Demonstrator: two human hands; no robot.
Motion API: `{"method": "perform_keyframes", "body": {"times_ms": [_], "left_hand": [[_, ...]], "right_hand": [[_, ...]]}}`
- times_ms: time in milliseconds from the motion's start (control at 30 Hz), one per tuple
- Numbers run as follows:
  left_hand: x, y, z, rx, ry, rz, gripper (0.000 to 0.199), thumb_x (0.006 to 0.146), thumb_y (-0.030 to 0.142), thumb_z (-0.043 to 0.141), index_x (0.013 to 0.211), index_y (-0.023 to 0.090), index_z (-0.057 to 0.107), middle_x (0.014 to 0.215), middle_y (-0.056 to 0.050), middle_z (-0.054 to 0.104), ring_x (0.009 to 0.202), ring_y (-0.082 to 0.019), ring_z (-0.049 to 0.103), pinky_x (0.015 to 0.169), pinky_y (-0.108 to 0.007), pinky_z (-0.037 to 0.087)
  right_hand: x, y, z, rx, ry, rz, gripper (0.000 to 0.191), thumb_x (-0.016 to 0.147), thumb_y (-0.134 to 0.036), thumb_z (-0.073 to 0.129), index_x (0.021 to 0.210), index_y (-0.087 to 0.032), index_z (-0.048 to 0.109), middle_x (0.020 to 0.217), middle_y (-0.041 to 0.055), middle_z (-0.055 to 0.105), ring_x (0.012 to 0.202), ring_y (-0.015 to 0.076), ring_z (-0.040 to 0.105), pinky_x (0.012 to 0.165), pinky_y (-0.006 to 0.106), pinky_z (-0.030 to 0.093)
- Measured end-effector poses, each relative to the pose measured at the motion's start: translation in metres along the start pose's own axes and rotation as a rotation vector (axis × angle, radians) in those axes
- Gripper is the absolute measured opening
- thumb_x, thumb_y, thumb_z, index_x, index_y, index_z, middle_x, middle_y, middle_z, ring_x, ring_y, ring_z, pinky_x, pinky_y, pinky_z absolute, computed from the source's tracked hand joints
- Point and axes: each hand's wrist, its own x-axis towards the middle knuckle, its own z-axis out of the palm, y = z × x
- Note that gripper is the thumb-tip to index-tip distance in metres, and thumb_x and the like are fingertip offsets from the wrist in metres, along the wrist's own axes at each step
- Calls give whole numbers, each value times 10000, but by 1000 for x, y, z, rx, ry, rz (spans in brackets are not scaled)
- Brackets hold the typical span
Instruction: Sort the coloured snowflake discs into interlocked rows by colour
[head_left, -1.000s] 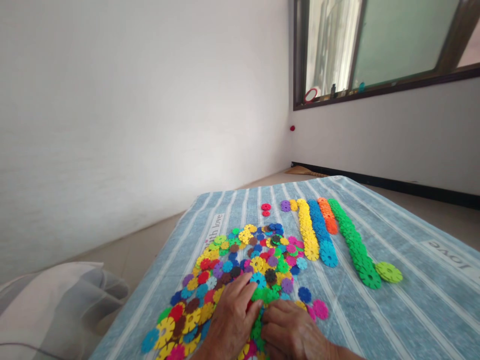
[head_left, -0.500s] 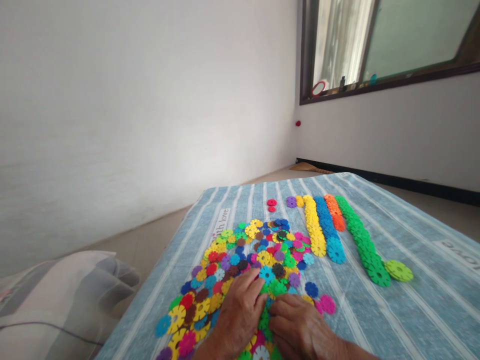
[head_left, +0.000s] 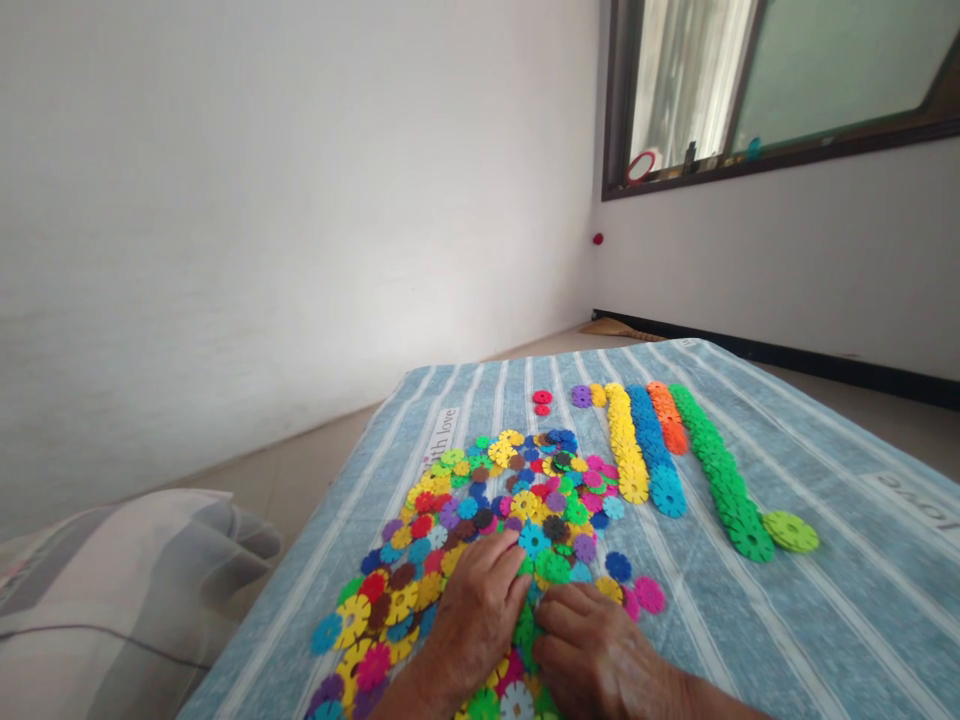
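Observation:
Over the pile of notched plastic discs point(head_left: 371, 665), my left hand point(head_left: 480, 605) rests with its fingers closed together, beside a light blue disc point(head_left: 533, 540). My right hand point(head_left: 592, 640) is curled at the pile's right side, its fingertips at green discs point(head_left: 526, 625) between the two hands. What either hand grips is too hidden to make out. Overlapping rows lie at the upper right: yellow point(head_left: 624, 440), blue point(head_left: 654, 450), orange point(head_left: 666, 415) and green point(head_left: 716, 465). Light green discs point(head_left: 791, 531) sit by the green row's near end.
A striped blue cloth point(head_left: 840, 640) covers the surface. Two red discs point(head_left: 542, 398) and a purple disc point(head_left: 582, 397) lie toward the far edge. Pink discs point(head_left: 649, 595) are right of the pile. Pale fabric point(head_left: 150, 580) lies at the lower left.
The view has shifted slightly, so the discs and cloth appear a little higher. Both hands stay in nearly the same place over the pile.

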Motion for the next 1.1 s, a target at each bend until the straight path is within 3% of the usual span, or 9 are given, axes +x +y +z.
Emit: {"method": "perform_keyframes", "body": {"times_ms": [233, 433, 567, 800, 1100], "left_hand": [[2, 0, -2, -19, 85, 68, 170, 841, 165, 526, 951, 183, 654, 998, -94, 704, 926, -240, 670, 799, -389, 588], [9, 2, -3, -93, 156, 36, 144, 853, 141, 509, 863, 192, 644, 911, -61, 705, 856, -191, 677, 758, -308, 580], [15, -2, -2, -88, 178, 25, 146, 856, 144, 505, 881, 179, 645, 925, -68, 707, 880, -187, 675, 778, -298, 574], [23, -10, 4, -55, 133, -79, 165, 826, 158, 522, 910, 177, 662, 965, -75, 712, 916, -212, 674, 813, -337, 567], [54, 4, -1, -165, 19, -176, 163, 799, 119, 522, 802, 164, 678, 906, -75, 713, 878, -206, 671, 808, -328, 549]], "right_hand": [[6, 2, -5, -22, 68, -32, 197, 848, -155, 525, 672, -195, 447, 681, -14, 520, 653, 139, 467, 572, 280, 330], [11, 2, -11, -26, 138, -65, 236, 873, -165, 487, 645, -192, 434, 630, -19, 487, 604, 128, 443, 536, 271, 306], [9, 3, -7, -47, 120, -75, 247, 873, -186, 507, 643, -199, 417, 626, -19, 482, 600, 130, 440, 529, 274, 289], [5, 2, -3, -36, 117, -80, 249, 834, -191, 559, 637, -200, 406, 622, -22, 490, 602, 134, 453, 516, 274, 281], [7, 0, -6, -33, 85, -111, 280, 855, -193, 540, 623, -204, 383, 625, -15, 491, 590, 126, 439, 511, 270, 292]]}}
